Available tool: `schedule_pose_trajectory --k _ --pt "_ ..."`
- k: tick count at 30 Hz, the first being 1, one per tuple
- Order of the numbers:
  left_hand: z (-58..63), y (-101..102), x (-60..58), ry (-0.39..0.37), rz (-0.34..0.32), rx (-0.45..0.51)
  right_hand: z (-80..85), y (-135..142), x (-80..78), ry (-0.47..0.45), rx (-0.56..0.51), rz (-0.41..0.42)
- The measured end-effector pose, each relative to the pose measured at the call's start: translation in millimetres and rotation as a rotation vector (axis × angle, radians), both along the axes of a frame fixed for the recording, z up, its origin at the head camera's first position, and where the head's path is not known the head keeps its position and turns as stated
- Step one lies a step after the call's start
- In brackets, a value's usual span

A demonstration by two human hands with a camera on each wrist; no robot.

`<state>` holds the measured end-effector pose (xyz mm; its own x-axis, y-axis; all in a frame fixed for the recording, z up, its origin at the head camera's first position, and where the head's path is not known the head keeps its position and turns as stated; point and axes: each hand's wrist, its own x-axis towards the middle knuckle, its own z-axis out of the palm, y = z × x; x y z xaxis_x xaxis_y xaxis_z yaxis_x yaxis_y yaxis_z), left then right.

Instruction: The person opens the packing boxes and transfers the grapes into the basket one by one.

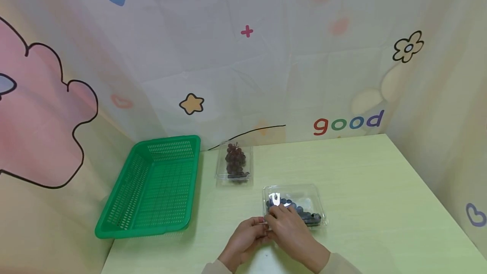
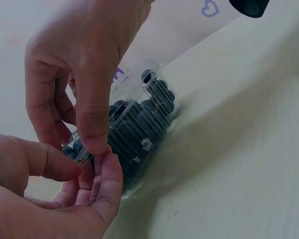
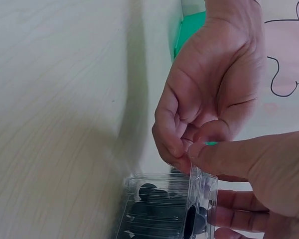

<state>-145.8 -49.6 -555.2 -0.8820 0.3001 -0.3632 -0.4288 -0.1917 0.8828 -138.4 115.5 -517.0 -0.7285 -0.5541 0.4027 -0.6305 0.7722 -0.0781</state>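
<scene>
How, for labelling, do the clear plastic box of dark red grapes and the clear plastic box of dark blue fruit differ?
The grape box sits farther back, untouched; the left hand and right hand hold the nearer blue-fruit box. The grape box shows a stem; the blue-fruit box shows none. Both are transparent.

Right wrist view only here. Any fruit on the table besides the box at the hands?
Observer: Yes, grapes in a clear box, farther back on the table.
Operator: What's the green thing behind the left hand?
Observer: A basket with holes in its walls, left of the grapes.
Operator: Which corner of the nearer box is the right hand at?
Observer: The near left one, by the head view.
</scene>
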Motion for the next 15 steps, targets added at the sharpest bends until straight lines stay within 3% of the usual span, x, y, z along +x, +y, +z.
schedule_pose_trajectory --k 15 --pt "-5.7 -2.0 2.1 -0.006 0.026 0.052 -2.8 -2.0 -0.2 0.047 -0.042 -0.015"
